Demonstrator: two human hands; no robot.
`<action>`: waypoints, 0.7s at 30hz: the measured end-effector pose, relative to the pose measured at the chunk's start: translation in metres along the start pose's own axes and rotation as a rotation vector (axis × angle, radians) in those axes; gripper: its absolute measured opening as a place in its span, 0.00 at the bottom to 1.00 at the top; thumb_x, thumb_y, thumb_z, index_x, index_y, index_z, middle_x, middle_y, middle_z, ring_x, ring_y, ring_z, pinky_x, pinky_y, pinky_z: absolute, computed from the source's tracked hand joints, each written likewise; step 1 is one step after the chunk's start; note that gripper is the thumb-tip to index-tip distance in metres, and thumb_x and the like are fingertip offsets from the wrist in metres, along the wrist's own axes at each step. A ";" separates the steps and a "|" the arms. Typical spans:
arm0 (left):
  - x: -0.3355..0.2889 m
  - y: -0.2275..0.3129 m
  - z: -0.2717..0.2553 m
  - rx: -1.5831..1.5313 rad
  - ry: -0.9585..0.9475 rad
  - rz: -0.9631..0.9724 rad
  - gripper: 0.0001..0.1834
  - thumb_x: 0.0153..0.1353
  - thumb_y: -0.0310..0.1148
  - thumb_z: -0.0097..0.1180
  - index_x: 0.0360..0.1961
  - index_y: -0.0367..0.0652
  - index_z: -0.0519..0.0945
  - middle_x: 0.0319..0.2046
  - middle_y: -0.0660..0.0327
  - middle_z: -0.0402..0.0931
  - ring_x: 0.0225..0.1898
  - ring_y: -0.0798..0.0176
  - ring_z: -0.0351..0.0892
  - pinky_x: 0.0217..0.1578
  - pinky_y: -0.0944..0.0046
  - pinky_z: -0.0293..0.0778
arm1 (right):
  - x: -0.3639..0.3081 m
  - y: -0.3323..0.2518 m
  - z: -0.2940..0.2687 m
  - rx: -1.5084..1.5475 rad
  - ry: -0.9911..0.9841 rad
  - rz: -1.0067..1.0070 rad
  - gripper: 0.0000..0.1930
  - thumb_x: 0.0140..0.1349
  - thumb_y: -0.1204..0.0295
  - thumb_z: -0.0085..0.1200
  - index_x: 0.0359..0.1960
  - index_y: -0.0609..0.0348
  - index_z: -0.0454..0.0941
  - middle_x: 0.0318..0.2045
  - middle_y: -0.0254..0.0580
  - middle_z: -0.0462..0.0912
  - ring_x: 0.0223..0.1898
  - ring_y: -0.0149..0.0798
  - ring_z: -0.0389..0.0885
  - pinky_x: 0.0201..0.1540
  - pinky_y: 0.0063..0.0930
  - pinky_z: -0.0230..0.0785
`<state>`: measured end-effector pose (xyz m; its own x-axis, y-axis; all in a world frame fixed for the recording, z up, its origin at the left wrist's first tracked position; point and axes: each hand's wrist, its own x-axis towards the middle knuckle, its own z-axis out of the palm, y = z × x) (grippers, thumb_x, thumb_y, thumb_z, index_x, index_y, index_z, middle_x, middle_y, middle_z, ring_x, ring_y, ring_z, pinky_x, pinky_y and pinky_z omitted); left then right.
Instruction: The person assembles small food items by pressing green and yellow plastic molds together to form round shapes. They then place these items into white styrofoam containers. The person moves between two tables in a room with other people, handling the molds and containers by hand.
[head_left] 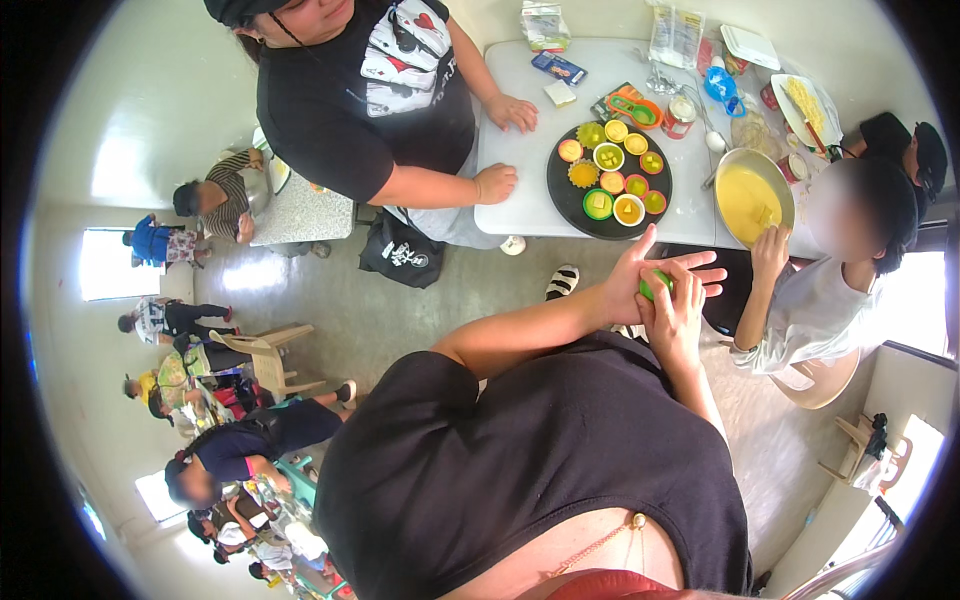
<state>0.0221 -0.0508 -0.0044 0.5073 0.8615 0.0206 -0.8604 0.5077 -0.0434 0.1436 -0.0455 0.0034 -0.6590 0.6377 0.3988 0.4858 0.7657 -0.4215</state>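
Observation:
Over the near edge of the table, my left hand (pixel 634 272) is held with its palm up and its fingers stretched out and apart. A small green cup (pixel 655 284), partly covered by fingers, lies against that palm. The fingers of my right hand (pixel 677 312) are closed around it from the near side. Just beyond my hands, a round black tray (pixel 566 211) carries several small colourful cups with yellow filling, some topped with pale pieces. The green cup looks like those on the tray, but its inside is hidden.
A person on the right holds a large bowl (pixel 726 215) of yellow batter. Across the white table (pixel 510 150), another person (pixel 350 110) rests both hands on it. Measuring spoons (pixel 630 108), a jar (pixel 680 115) and a plate of grated yellow food (pixel 826 112) stand farther back.

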 end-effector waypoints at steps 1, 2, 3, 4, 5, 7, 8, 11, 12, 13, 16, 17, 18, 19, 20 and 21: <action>0.000 -0.002 -0.001 0.004 -0.003 0.011 0.49 0.58 0.70 0.22 0.66 0.39 0.49 0.66 0.48 0.48 0.67 0.48 0.47 0.65 0.51 0.45 | 0.000 0.000 -0.002 0.006 -0.004 0.003 0.20 0.49 0.71 0.59 0.47 0.53 0.73 0.46 0.43 0.70 0.46 0.47 0.69 0.48 0.40 0.60; 0.000 -0.003 -0.002 0.007 -0.006 0.021 0.49 0.58 0.70 0.22 0.66 0.39 0.49 0.66 0.48 0.48 0.67 0.48 0.47 0.65 0.51 0.45 | 0.000 0.000 -0.003 0.012 -0.007 0.007 0.21 0.48 0.71 0.59 0.47 0.53 0.73 0.46 0.43 0.70 0.46 0.47 0.69 0.48 0.40 0.61; 0.000 -0.003 -0.002 0.021 -0.004 0.023 0.48 0.58 0.70 0.23 0.66 0.39 0.49 0.66 0.48 0.49 0.67 0.48 0.47 0.65 0.51 0.45 | 0.001 -0.001 -0.003 0.015 0.000 0.004 0.21 0.48 0.71 0.59 0.47 0.53 0.73 0.46 0.43 0.70 0.46 0.46 0.70 0.48 0.39 0.61; 0.001 -0.004 -0.003 0.027 -0.001 0.022 0.48 0.58 0.70 0.23 0.66 0.39 0.50 0.66 0.48 0.49 0.67 0.48 0.47 0.65 0.50 0.45 | 0.000 0.000 -0.005 0.017 0.003 0.006 0.21 0.48 0.70 0.59 0.47 0.52 0.73 0.45 0.42 0.70 0.45 0.45 0.70 0.47 0.39 0.61; 0.002 -0.004 -0.004 0.034 0.003 0.019 0.48 0.58 0.69 0.23 0.66 0.39 0.50 0.66 0.48 0.49 0.67 0.47 0.47 0.65 0.50 0.45 | 0.000 0.000 -0.005 0.018 0.006 0.009 0.21 0.47 0.70 0.60 0.47 0.52 0.73 0.44 0.41 0.70 0.45 0.44 0.70 0.47 0.38 0.62; 0.001 -0.002 -0.005 0.066 0.022 0.036 0.48 0.59 0.69 0.18 0.66 0.39 0.51 0.65 0.47 0.50 0.67 0.46 0.48 0.65 0.50 0.46 | 0.004 0.002 -0.004 0.064 0.002 0.001 0.22 0.48 0.69 0.60 0.47 0.52 0.73 0.44 0.41 0.71 0.44 0.44 0.70 0.46 0.38 0.61; 0.000 -0.002 -0.005 0.081 0.039 0.046 0.48 0.59 0.69 0.17 0.66 0.39 0.51 0.65 0.47 0.50 0.67 0.46 0.48 0.64 0.50 0.46 | 0.005 0.001 -0.005 0.082 0.003 -0.007 0.22 0.48 0.69 0.60 0.47 0.52 0.73 0.44 0.41 0.71 0.44 0.44 0.70 0.46 0.38 0.62; -0.001 -0.003 -0.009 0.073 0.055 0.033 0.48 0.58 0.70 0.15 0.66 0.41 0.53 0.65 0.48 0.51 0.67 0.48 0.48 0.64 0.49 0.46 | 0.004 -0.001 -0.004 0.115 0.002 0.008 0.21 0.46 0.70 0.60 0.46 0.52 0.74 0.43 0.41 0.71 0.43 0.45 0.70 0.46 0.37 0.62; -0.001 -0.004 -0.010 0.074 0.067 0.028 0.48 0.58 0.70 0.15 0.66 0.42 0.53 0.65 0.48 0.51 0.67 0.48 0.48 0.64 0.49 0.46 | 0.002 -0.001 -0.004 0.125 0.003 0.014 0.21 0.46 0.70 0.61 0.45 0.53 0.74 0.43 0.42 0.71 0.43 0.45 0.70 0.47 0.38 0.62; -0.002 -0.004 -0.010 0.056 0.067 0.025 0.47 0.58 0.69 0.17 0.66 0.41 0.53 0.64 0.48 0.52 0.66 0.49 0.49 0.64 0.49 0.47 | 0.002 -0.001 -0.004 0.126 -0.003 0.019 0.21 0.46 0.70 0.61 0.45 0.53 0.74 0.42 0.42 0.71 0.42 0.45 0.70 0.47 0.38 0.62; -0.002 -0.005 -0.009 0.025 0.068 0.017 0.47 0.59 0.69 0.21 0.65 0.40 0.53 0.64 0.47 0.54 0.65 0.49 0.52 0.64 0.51 0.49 | 0.001 -0.002 -0.005 0.126 -0.012 0.031 0.21 0.46 0.71 0.61 0.45 0.53 0.74 0.42 0.42 0.71 0.42 0.46 0.70 0.48 0.39 0.62; -0.001 -0.004 -0.009 0.029 0.068 0.014 0.47 0.59 0.69 0.21 0.65 0.39 0.53 0.64 0.47 0.54 0.65 0.49 0.52 0.64 0.51 0.50 | 0.002 -0.002 -0.004 0.124 -0.011 0.032 0.21 0.46 0.71 0.61 0.45 0.53 0.74 0.42 0.42 0.71 0.42 0.46 0.70 0.48 0.39 0.62; -0.001 -0.003 -0.009 0.034 0.068 0.011 0.47 0.59 0.69 0.20 0.65 0.39 0.53 0.64 0.47 0.54 0.65 0.49 0.52 0.64 0.51 0.50 | 0.002 -0.001 -0.004 0.121 -0.009 0.033 0.21 0.46 0.71 0.61 0.45 0.53 0.74 0.42 0.42 0.71 0.42 0.46 0.70 0.48 0.39 0.62; -0.001 -0.003 -0.009 0.056 0.063 0.005 0.47 0.59 0.69 0.19 0.66 0.40 0.52 0.64 0.48 0.53 0.66 0.49 0.50 0.64 0.50 0.48 | 0.002 -0.001 -0.004 0.126 -0.011 0.033 0.21 0.46 0.71 0.61 0.45 0.54 0.74 0.43 0.43 0.71 0.43 0.46 0.70 0.48 0.39 0.62; 0.000 -0.002 -0.010 0.077 0.058 0.000 0.47 0.59 0.69 0.18 0.66 0.41 0.52 0.65 0.48 0.52 0.67 0.49 0.48 0.64 0.49 0.47 | 0.001 0.000 -0.003 0.132 -0.013 0.033 0.21 0.47 0.72 0.60 0.46 0.55 0.73 0.43 0.43 0.70 0.43 0.46 0.70 0.48 0.39 0.62; 0.000 -0.001 -0.011 0.099 0.052 -0.005 0.47 0.58 0.70 0.17 0.66 0.42 0.51 0.65 0.48 0.51 0.68 0.50 0.46 0.64 0.48 0.46 | 0.001 0.001 -0.002 0.137 -0.015 0.033 0.21 0.48 0.72 0.60 0.46 0.55 0.73 0.44 0.44 0.70 0.44 0.46 0.70 0.48 0.40 0.62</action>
<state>0.0239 -0.0515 -0.0154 0.5116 0.8586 -0.0317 -0.8569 0.5126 0.0553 0.1445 -0.0441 0.0053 -0.6531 0.6601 0.3711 0.4251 0.7252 -0.5416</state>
